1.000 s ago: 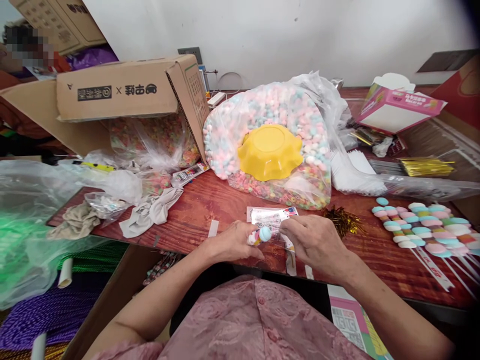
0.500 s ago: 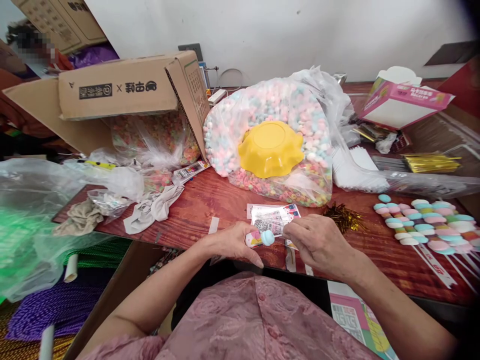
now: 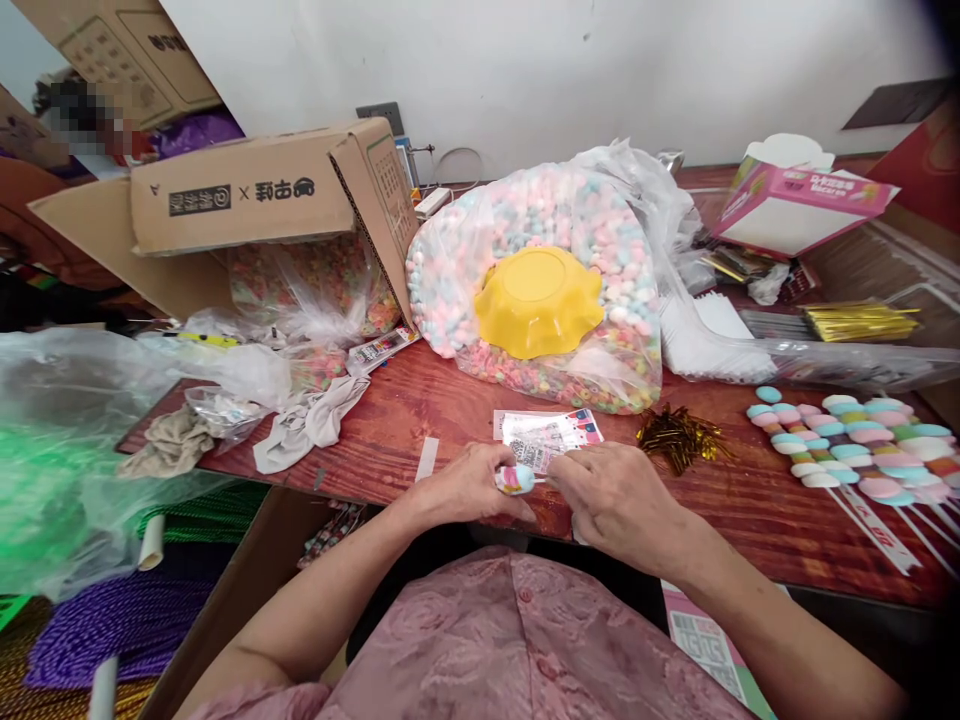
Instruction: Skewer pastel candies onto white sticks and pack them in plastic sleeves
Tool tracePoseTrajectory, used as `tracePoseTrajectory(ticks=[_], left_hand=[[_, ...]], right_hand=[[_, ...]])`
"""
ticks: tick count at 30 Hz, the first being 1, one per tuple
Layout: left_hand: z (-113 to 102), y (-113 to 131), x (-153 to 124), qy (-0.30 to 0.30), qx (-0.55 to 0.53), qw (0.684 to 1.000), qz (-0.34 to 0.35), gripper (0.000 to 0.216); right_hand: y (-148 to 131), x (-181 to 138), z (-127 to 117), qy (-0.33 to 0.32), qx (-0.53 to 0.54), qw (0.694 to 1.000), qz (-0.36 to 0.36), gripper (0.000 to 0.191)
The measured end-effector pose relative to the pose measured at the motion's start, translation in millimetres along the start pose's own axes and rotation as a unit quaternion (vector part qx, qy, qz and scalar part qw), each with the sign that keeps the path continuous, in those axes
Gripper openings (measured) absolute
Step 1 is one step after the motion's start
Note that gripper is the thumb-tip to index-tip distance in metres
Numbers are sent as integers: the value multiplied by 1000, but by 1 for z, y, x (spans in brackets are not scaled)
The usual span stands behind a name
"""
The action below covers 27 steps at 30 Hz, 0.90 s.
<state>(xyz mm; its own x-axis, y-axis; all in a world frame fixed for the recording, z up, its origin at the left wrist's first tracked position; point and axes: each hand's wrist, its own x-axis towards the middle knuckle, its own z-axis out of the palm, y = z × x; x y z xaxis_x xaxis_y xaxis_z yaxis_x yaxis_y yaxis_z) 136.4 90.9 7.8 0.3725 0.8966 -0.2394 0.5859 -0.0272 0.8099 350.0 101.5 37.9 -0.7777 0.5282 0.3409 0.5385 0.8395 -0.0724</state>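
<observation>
Pinching soft round pastel candy skewer [image 3: 515, 479], left hand [image 3: 469, 488] closed; right hand [image 3: 615, 495] gripping, seemingly clear crinkly wrapper.

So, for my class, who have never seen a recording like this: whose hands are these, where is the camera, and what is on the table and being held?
There is no machine here. A camera worn on a person's head looks down at their own bare hands. The left hand holds a stick of pastel sweets; the right hand meets it at the tip. Under them, on the wooden table, lie printed clear wrappers. Behind stands a clear bag of coloured sweets with a yellow bowl in it. To the right lie finished sweet sticks and gold twist ties; to the left, a cardboard box.
</observation>
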Motion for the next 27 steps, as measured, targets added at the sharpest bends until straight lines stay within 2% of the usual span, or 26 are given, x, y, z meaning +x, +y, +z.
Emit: tracePoseTrajectory(ticks=[4, 9, 13, 15, 18, 21, 23, 25, 27], left_hand=[[-2, -1, -4, 69, 59, 996, -7, 31], [8, 1, -4, 89, 150, 984, 47, 20], [19, 8, -1, 73, 165, 983, 42, 14], [18, 11, 0, 56, 109, 992, 43, 11], [6, 11, 1, -2, -59, 996, 61, 28], [-10, 6, 2, -67, -241, 968, 34, 40], [-14, 2, 3, -83, -307, 948, -5, 41], [-9, 1, 5, -57, -345, 936, -32, 41], [4, 0, 6, 9, -379, 924, -46, 43]], right_hand=[[1, -7, -1, 26, -18, 999, 23, 19], [-9, -4, 4, -18, -10, 998, 53, 20], [-13, 6, 17, -49, 8, 997, 63, 16], [-9, 11, 23, -64, 30, 996, 53, 16], [8, 16, 22, -66, 77, 995, 11, 16], [26, 18, 6, -38, 113, 993, -25, 21], [31, 21, -4, -22, 128, 991, -35, 24], [29, 24, -7, -9, 137, 990, -36, 30], [22, 28, 1, 6, 143, 989, -24, 34]])
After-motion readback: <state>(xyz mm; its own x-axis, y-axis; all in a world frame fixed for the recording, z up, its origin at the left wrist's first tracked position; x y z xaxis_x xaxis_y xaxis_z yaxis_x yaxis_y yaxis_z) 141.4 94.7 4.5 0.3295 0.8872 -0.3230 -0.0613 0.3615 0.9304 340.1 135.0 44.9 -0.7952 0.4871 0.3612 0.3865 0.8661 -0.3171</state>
